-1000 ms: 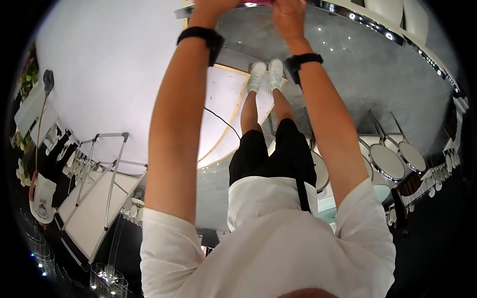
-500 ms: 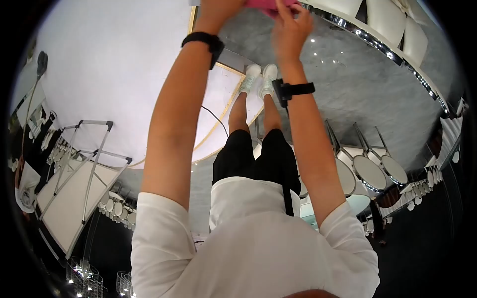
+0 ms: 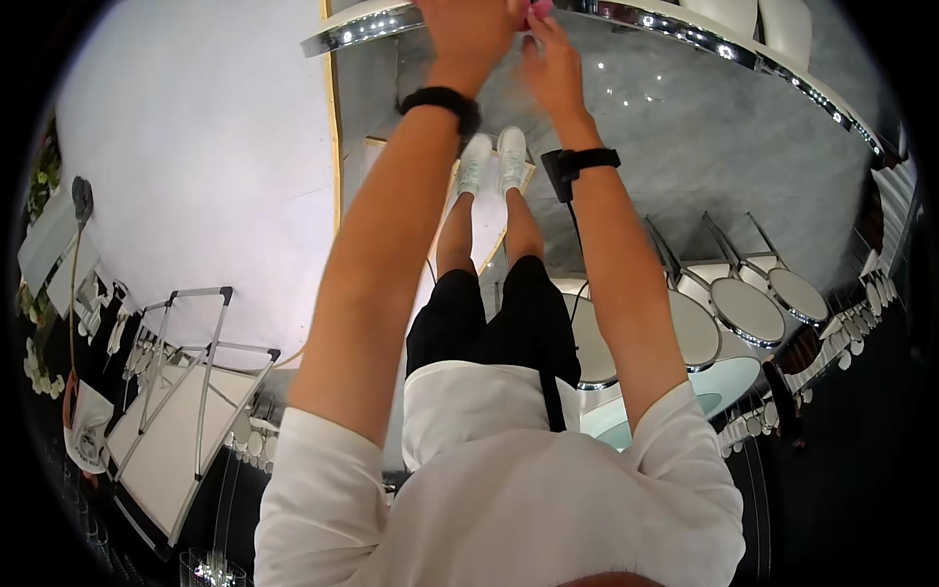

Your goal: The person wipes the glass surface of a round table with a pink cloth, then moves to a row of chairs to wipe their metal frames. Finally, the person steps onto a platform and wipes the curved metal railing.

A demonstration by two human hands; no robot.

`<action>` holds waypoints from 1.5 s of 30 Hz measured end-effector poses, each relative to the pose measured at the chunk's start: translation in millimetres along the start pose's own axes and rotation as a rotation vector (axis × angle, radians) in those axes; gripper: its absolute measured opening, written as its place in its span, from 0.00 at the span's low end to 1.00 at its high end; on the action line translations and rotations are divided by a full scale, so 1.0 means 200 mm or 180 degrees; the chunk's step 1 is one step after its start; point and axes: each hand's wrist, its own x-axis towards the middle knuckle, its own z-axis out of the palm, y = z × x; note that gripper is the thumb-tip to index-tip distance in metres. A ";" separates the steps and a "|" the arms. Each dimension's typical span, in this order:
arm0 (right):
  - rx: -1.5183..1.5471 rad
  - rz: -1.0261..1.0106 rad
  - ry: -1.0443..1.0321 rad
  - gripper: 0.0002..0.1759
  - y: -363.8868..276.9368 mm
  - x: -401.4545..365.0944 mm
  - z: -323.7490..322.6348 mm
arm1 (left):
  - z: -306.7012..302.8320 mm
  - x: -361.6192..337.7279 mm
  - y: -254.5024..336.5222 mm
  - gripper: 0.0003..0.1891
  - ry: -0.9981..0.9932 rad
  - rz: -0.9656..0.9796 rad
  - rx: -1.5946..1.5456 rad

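At the top edge of the head view, a small bit of pink cloth (image 3: 536, 12) shows between my two hands; most of it is hidden or out of frame. My left hand (image 3: 471, 34) is closed on it, with its fingertips partly cut off by the frame. My right hand (image 3: 554, 67) pinches the cloth from the other side, thumb and fingers slightly blurred. Each wrist wears a black band. Just behind the hands runs the shiny, light-studded rim (image 3: 675, 22) of a curved white table.
My white shoes (image 3: 511, 157) stand by a gold-edged white panel (image 3: 225, 117). Round-seated chairs (image 3: 745, 309) line the right. At left are a folding frame table (image 3: 186, 430) and a long-handled tool (image 3: 82, 201). A pale glass-like round top (image 3: 719, 386) is beside me.
My left hand has moved right, closer to my right hand, and less pink cloth shows. The view has shifted, bringing more of the curved rim into frame.
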 end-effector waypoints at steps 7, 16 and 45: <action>-0.0011 0.0198 0.0232 0.16 0.02 0.09 0.05 | 0.07 0.02 -0.08 0.10 -0.0334 -0.0558 -0.0497; -0.1727 -0.0865 -0.0143 0.10 -0.68 0.20 0.61 | 0.07 -0.31 -1.17 0.30 -0.1476 -0.2175 0.0444; 0.1608 0.0488 -0.0220 0.23 0.26 0.27 0.27 | 0.16 0.17 -0.02 0.15 -0.1114 -0.0138 -0.0442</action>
